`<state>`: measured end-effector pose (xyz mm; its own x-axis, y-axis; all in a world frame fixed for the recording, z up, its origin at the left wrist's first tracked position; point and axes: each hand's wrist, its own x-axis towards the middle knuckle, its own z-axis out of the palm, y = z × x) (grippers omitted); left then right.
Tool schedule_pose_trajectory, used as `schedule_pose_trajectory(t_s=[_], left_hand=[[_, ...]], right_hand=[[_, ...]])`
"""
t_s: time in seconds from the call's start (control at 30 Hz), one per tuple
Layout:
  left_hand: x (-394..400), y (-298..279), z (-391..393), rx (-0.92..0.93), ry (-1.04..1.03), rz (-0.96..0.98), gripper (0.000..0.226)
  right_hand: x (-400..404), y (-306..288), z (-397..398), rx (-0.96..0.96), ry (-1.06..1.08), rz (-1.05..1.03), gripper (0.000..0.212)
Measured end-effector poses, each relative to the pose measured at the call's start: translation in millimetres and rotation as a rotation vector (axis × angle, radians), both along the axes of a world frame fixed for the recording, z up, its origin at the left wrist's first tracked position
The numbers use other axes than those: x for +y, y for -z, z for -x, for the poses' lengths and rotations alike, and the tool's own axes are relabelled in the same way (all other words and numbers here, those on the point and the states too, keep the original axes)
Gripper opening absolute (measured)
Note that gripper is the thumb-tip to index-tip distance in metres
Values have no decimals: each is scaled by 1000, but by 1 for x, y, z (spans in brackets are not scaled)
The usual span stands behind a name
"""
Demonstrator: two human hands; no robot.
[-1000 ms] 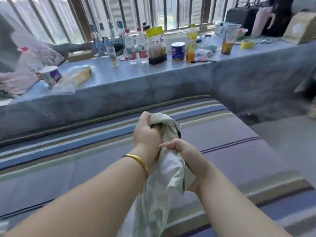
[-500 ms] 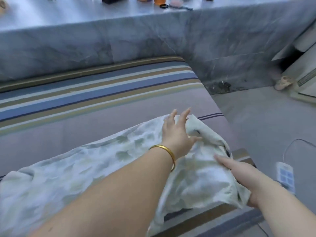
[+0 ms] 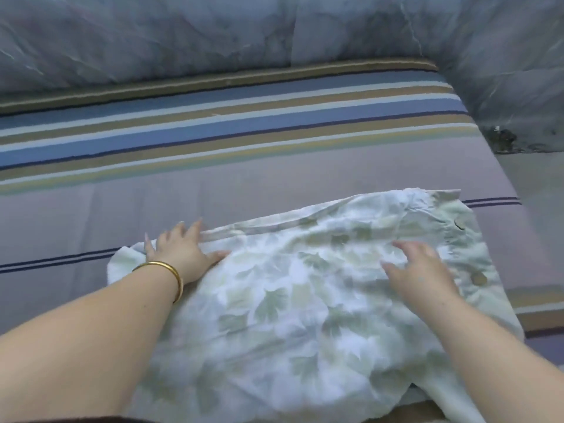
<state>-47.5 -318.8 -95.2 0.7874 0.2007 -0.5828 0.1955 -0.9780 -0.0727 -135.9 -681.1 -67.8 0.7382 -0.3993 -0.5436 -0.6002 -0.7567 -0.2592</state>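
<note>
The leaf-print cloth (image 3: pixel 290 300) lies spread and rumpled on the striped mattress (image 3: pixel 213 166), its right end near the mattress edge. Both hands rest on it with fingers straight and spread, gripping nothing: the left hand (image 3: pixel 180 251), a gold bangle (image 3: pixel 175 274) on its wrist, at the left edge, the right hand (image 3: pixel 421 270) toward the right. A marble wall (image 3: pixel 183 35) borders the mattress behind; grey floor (image 3: pixel 537 184) lies to the right.

Striped mattress (image 3: pixel 244 132), blue, tan and mauve bands, fills foreground. Grey veined marble wall (image 3: pixel 183 35) behind, turning corner at right. Pale floor (image 3: pixel 537 190) at right edge.
</note>
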Motion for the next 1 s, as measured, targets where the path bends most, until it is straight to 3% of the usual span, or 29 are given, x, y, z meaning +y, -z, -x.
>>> schedule_pose_trajectory(t_s=[0.17,0.27,0.37,0.5,0.57,0.7,0.8,0.87,1.0], left_hand=[[85,-2,6,-21,-233,-45,92],[116,7,8,-13,-283,1,72],[132,16,7,-199,-328,268,34],[141,16,-3,-381,-317,390,39],[144,15,-13,-479,-341,401,34],[139,9,-45,-623,-466,431,28],[129,7,-62,-534,-627,406,14],[111,5,-58,-451,-570,333,29],[29,-1,-30,-350,-145,323,58]], right_hand=[[118,10,-76,-54,-365,-153,48],[164,25,-100,24,-448,-130,53],[186,37,-113,80,-425,-49,48],[194,43,-120,150,-464,149,19],[198,40,-132,22,-406,96,12],[205,23,-173,-305,-195,-25,18],[192,18,-179,-328,-148,-199,42],[168,17,-160,-267,-214,-168,58],[99,28,-100,-58,-347,-101,67]])
